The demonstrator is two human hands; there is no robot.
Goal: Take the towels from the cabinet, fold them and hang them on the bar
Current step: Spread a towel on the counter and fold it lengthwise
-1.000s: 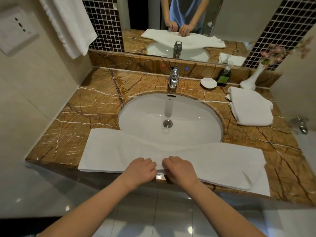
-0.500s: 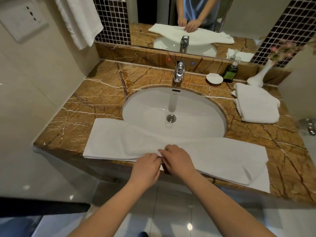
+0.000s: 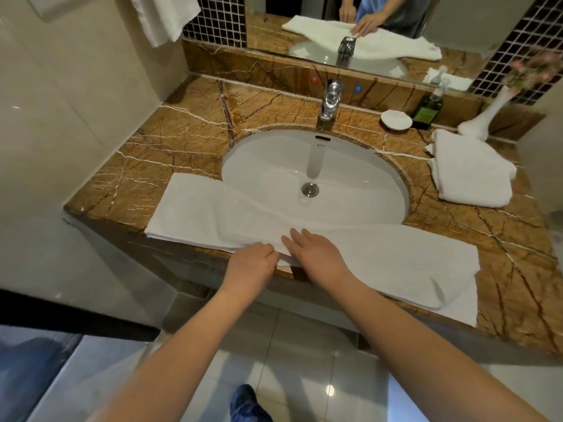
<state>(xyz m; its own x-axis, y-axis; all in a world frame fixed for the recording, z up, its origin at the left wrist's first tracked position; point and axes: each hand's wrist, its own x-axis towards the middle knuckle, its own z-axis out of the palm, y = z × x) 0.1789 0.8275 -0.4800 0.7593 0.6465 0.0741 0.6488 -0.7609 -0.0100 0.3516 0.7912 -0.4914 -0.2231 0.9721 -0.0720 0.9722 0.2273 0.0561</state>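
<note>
Edges first. The long towel (image 3: 380, 263) is laid out flat along the front lip of the worktop (image 3: 182, 138), and its near edge sits pretty much right on that lip. In the lower right of the frame the towel's corner pokes a bit past it. The towel's far edge in the middle sags over the rim of the sink (image 3: 350, 166) and dips into the bowl. The left end stops short of the worktop's left edge by the wall, so there's bare marble around it in the middle left of the frame. There's more bare marble past the right end. Below the lip it's just open tiled floor.

Both grips are at the center of the frame, side by side at the towel's near edge. The left grip (image 3: 251, 266) has its fingers curled in and looks to be pinching that edge, where a small flap is lifted. The right grip (image 3: 316, 257) is flat on top of the towel with its fingers straight, pressing the cloth down.

A folded towel (image 3: 469, 175) sits at the right of the sink, well apart from both grips. Another white towel (image 3: 164, 16) hangs in the upper left. Behind the sink are the faucet (image 3: 330, 99), a soap dish (image 3: 396, 119), a green bottle (image 3: 429, 108) and a white vase (image 3: 484, 117).
</note>
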